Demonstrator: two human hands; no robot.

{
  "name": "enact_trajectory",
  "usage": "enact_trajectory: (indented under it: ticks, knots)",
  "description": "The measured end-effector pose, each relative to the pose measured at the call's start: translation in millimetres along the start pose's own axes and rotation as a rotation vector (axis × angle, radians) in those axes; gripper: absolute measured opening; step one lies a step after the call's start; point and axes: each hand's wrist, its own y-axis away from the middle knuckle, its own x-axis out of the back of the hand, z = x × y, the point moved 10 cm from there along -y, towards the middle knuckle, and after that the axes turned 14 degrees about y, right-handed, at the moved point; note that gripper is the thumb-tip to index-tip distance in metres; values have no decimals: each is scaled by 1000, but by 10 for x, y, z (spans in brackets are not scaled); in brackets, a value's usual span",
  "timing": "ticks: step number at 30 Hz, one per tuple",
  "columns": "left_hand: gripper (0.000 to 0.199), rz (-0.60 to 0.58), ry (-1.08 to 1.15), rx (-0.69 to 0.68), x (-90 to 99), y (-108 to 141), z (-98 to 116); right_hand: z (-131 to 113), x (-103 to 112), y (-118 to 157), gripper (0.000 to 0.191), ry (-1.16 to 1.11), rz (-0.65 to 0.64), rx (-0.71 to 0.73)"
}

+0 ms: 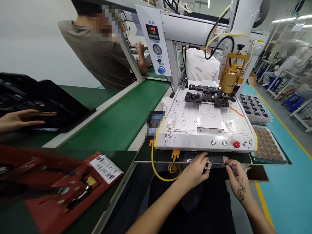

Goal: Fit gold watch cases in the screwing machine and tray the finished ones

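Low at the front edge of the white machine, my left hand point(196, 169) is closed on a small round metallic part point(208, 165) with a ring-like face. My right hand point(238, 180), marked by a dark design near the wrist, pinches at a small dark piece point(226, 164) too small to name. Between both hands lies a strip of clear plastic film point(216, 160); whether either hand grips it I cannot tell. Above them, black fixtures point(207, 94) sit on the machine's white bed point(185, 120), under a gold-coloured press head point(230, 79).
Right of the machine are a tray of black parts point(255, 109) and a tray of round brown pieces point(266, 143). A yellow cable point(158, 175) loops at left. A red hand press point(60, 195) and green conveyor point(117, 110) lie further left. A co-worker's hand point(21, 120) touches black equipment.
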Motion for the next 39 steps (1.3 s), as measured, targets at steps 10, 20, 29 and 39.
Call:
enact_trajectory:
  ticks: [10, 20, 29, 39]
  knots:
    - [37, 146, 245, 113, 279, 191, 83, -139, -90, -69, 51, -221, -184, -155]
    - [44, 282, 1182, 567, 157, 487, -99, -38, -188, 121, 52, -383, -248, -310]
    - [66, 318, 1489, 752, 108, 660, 92, -411, -214, 87, 45, -496, -328, -294]
    - [60, 371, 1549, 767, 148, 719, 128, -607, -304, 60, 37, -557, -394, -274]
